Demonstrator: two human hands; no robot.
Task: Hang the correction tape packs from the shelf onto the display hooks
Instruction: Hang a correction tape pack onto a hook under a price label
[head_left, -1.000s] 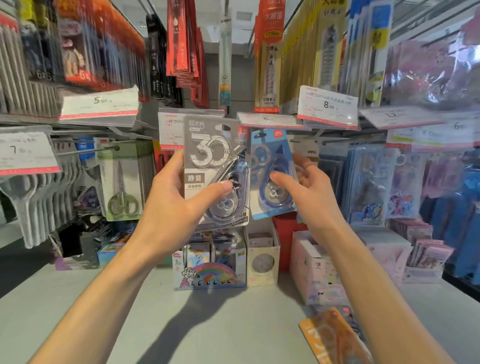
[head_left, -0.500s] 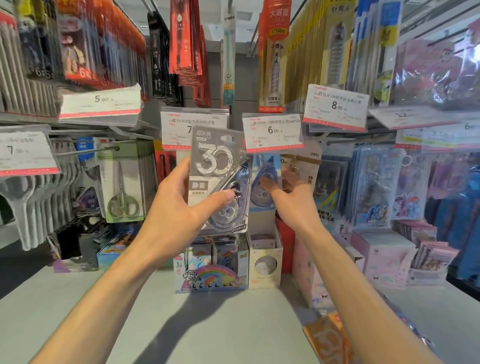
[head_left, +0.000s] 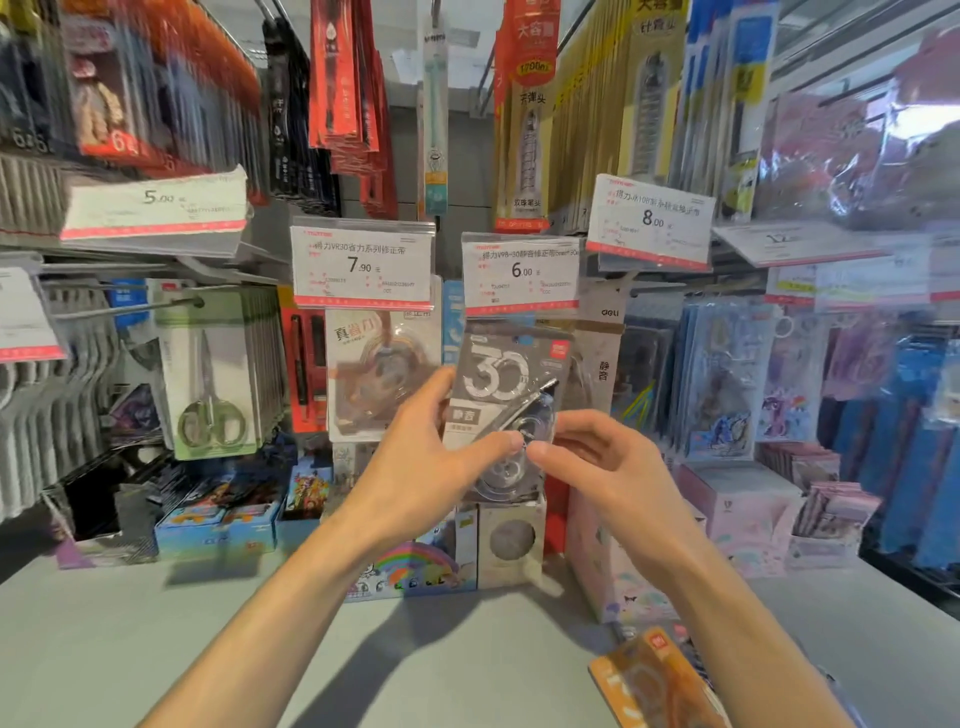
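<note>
Grey correction tape pack (head_left: 498, 395) at frame centre, under the 6.00 price tag (head_left: 521, 273), not yet hung.
Gripped by left hand (head_left: 421, 467); pinched at blister by right hand (head_left: 597, 462). Next: align hang-hole with hook, unseen behind tag.

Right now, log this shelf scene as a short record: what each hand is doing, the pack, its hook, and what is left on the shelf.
left hand: grips the grey correction tape pack by its left edge, thumb on the front
right hand: fingertips pinch the pack's lower right
pack position: raised upright just under the 6.00 price tag
hung yet: cannot tell; the tag hides the pack's top and the hook
left on shelf: an orange pack lying flat at lower right
neighbour: 7.90 price tag to the left
</note>
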